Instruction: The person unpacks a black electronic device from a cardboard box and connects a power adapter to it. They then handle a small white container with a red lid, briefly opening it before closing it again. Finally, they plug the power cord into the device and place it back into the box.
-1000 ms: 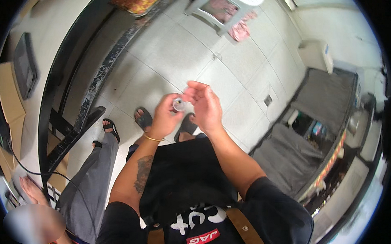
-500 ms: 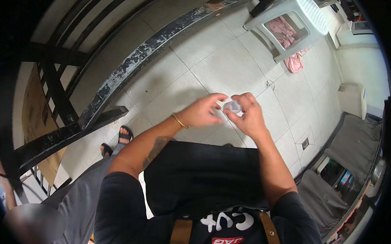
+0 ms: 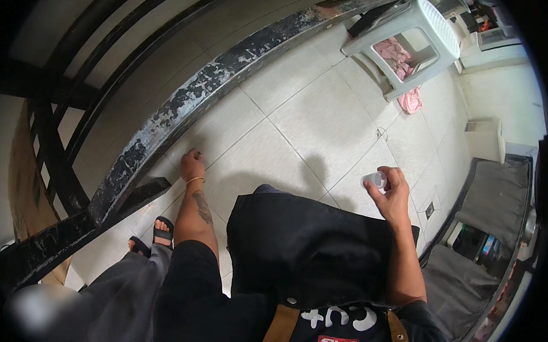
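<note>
My right hand (image 3: 395,196) holds a small translucent plastic cup (image 3: 374,179), gripped at its rim between thumb and fingers, out over the tiled floor (image 3: 288,120). Far to the left, my left hand (image 3: 192,166) reaches down to the tiles beside the worn black frame bar (image 3: 195,96). Its fingers are drawn together at the tips, around a tiny dark bit too small to name. A yellow band circles that wrist. Black cloth of an apron (image 3: 313,245) spreads out below, between my two forearms.
A grey plastic stool (image 3: 433,32) stands at the far right, with pink cloth (image 3: 411,100) under and beside it. Another person's sandalled foot (image 3: 163,230) is close to my left arm. A grey fabric-covered rack (image 3: 496,191) and a floor drain (image 3: 429,210) lie to the right.
My hands, near each other before, have parted. The left has gone down and left to the floor, its fingers closing; the right has moved right with the cup.
</note>
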Action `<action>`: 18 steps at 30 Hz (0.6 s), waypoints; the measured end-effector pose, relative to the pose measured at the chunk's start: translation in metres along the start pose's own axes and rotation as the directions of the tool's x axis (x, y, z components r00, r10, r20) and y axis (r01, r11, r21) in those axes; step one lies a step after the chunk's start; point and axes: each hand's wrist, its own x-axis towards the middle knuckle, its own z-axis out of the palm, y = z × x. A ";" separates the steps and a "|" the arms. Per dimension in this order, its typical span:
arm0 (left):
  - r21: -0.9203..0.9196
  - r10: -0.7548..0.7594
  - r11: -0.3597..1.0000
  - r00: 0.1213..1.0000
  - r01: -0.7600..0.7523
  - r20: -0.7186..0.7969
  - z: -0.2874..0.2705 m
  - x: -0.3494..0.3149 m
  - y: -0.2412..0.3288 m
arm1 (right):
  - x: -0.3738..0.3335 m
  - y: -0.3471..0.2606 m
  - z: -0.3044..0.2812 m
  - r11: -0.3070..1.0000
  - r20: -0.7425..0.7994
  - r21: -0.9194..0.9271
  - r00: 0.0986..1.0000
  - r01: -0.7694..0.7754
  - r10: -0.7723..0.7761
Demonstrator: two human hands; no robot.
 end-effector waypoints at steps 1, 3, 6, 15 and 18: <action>0.053 0.011 0.999 1.000 -0.012 0.012 0.001 0.004 0.001 | -0.003 -0.002 -0.002 1.000 0.003 -0.005 1.000 -0.004 0.004; 0.126 0.047 0.991 0.998 -0.052 0.037 0.001 0.012 0.001 | -0.008 0.000 -0.003 0.999 -0.007 0.004 0.999 0.032 -0.032; 0.142 0.095 0.984 0.993 -0.105 0.075 0.012 0.016 -0.009 | -0.008 -0.002 -0.003 1.000 -0.017 0.011 1.000 0.005 -0.005; 0.188 0.133 0.971 0.988 -0.145 0.078 0.013 0.019 -0.004 | 0.002 -0.007 -0.005 0.998 0.030 0.058 0.999 0.025 -0.027; 0.263 0.167 0.942 0.972 -0.207 0.166 -0.002 0.016 0.016 | 0.002 -0.004 -0.005 0.998 0.031 0.053 0.999 0.024 -0.026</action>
